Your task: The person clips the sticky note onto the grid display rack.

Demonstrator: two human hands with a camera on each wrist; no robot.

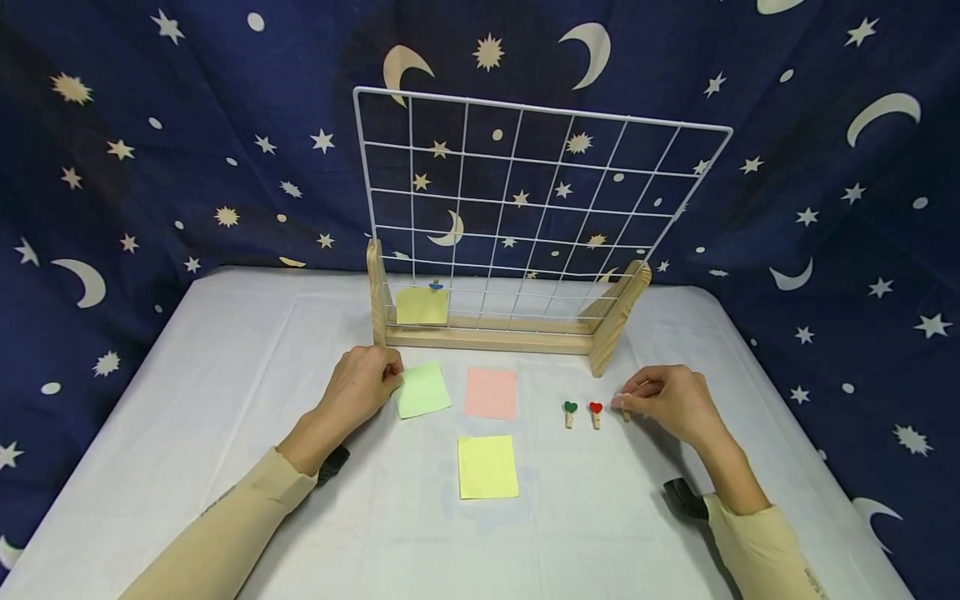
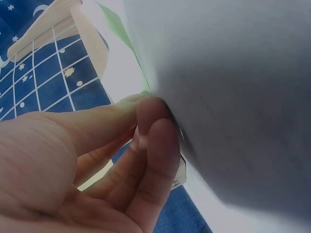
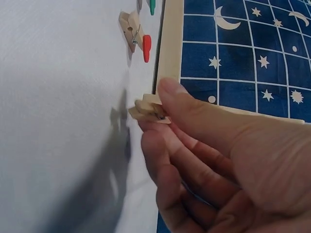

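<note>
My left hand (image 1: 362, 382) pinches the left edge of a light green sticky note (image 1: 423, 390), which lies slightly turned on the table. In the left wrist view the thumb and index fingertip meet at the green paper (image 2: 118, 25). Between thumb and fingers, my right hand (image 1: 675, 403) holds a small wooden clothespin (image 3: 148, 110); its top is mostly covered by the fingers. To its left are a clothespin with a red heart (image 1: 596, 414) and one with a green heart (image 1: 570, 413). A pink sticky note (image 1: 491, 393) and a yellow sticky note (image 1: 488, 467) lie between the hands.
Behind the notes stands a white wire grid (image 1: 536, 200) in a wooden stand (image 1: 487, 340). A yellow note (image 1: 422, 307) hangs low on its left side under a blue-topped clip (image 1: 436, 285). White cloth covers the table (image 1: 300, 533); a starry curtain (image 1: 247, 125) hangs behind.
</note>
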